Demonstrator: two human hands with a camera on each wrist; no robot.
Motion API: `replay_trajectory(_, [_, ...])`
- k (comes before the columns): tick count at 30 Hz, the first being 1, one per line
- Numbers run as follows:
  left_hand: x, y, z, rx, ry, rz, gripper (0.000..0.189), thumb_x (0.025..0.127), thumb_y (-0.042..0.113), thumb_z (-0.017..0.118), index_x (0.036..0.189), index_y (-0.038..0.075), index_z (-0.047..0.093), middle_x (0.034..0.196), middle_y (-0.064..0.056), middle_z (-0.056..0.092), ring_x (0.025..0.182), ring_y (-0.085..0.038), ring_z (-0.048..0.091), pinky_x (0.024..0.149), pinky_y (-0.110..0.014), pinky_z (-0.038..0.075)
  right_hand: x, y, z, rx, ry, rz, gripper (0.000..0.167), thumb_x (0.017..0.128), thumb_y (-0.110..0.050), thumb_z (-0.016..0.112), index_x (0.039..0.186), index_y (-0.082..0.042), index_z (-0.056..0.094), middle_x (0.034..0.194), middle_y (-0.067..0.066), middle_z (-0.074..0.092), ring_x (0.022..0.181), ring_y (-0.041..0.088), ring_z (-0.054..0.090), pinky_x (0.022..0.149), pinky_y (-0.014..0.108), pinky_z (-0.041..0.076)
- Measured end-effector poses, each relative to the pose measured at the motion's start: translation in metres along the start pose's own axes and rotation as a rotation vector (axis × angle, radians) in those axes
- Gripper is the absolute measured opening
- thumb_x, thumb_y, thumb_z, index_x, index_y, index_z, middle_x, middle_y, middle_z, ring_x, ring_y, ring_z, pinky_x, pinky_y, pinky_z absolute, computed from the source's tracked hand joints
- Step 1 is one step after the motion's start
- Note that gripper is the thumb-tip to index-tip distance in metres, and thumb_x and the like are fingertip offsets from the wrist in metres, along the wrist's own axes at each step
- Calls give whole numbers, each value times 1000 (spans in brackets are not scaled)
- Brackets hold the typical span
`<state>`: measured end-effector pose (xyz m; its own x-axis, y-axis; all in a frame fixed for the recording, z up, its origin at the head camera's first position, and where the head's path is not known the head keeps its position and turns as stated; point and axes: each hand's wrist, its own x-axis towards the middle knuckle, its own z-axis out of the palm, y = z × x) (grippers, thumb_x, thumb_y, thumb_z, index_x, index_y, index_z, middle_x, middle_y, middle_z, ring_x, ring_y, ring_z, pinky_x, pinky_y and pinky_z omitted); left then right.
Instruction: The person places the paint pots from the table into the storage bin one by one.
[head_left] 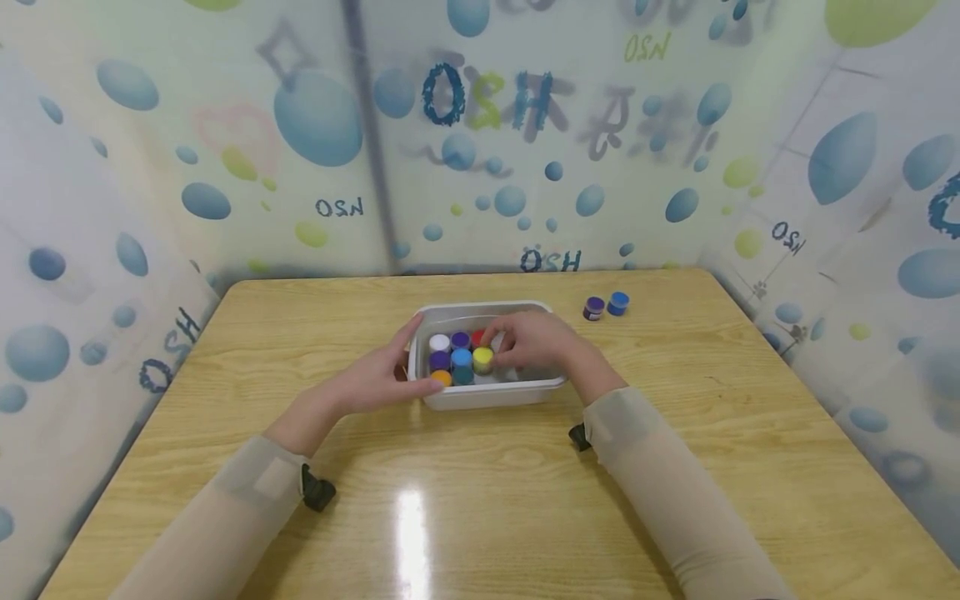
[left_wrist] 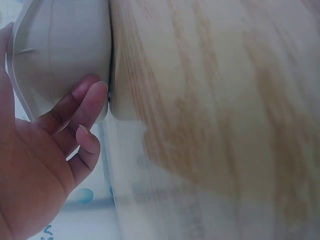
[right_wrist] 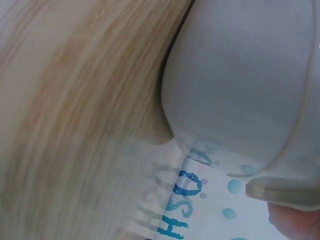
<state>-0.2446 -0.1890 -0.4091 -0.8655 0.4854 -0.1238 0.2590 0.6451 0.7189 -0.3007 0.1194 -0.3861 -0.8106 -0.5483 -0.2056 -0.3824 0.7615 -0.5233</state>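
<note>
A white plastic bin (head_left: 487, 398) sits on the table holding several small paint jars, with white, purple, red, orange, blue and yellow lids. My left hand (head_left: 375, 375) grips its left end, the thumb over the front rim by the orange-lidded jar (head_left: 441, 378). In the left wrist view, fingers (left_wrist: 92, 102) bend against the bin's outer wall. Reaching over the right side, my right hand (head_left: 536, 340) has curled fingers down inside the bin, fingertips and thumb at the yellow-lidded paint jar (head_left: 483, 360). The red-lidded jar (head_left: 477, 337) is partly covered by that hand.
Behind the bin to the right, a purple-lidded jar (head_left: 593, 308) and a blue-lidded jar (head_left: 618, 303) stand side by side on the wooden table (head_left: 480, 475). A patterned curtain (head_left: 465, 208) encloses the table's back and sides.
</note>
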Motion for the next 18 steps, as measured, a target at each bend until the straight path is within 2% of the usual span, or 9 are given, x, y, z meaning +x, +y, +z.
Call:
replay_trajectory(11, [0, -4, 0, -3, -7, -6, 122, 98, 62, 77, 178, 28, -7, 129, -12, 73, 105, -21, 66, 93, -37, 54, -1, -2, 0, 46, -1, 8, 22, 100, -30, 82, 121, -30, 77, 97, -8, 79, 82, 17, 74, 82, 35, 60])
replay_trajectory(15, [0, -4, 0, -3, -6, -6, 122, 97, 63, 77, 178, 28, -7, 128, -12, 73, 105, -21, 66, 93, -37, 54, -4, 1, 1, 50, 46, -24, 20, 100, -33, 81, 120, -32, 78, 98, -8, 78, 87, 18, 72, 82, 37, 59])
replay_trajectory(18, [0, -3, 0, -4, -6, -8, 122, 97, 64, 77, 178, 29, -7, 128, -12, 72, 106, -22, 66, 93, -38, 54, -6, 5, 2, 107, 114, -52, 20, 101, -33, 80, 121, -30, 79, 99, -6, 76, 91, 20, 68, 83, 37, 57])
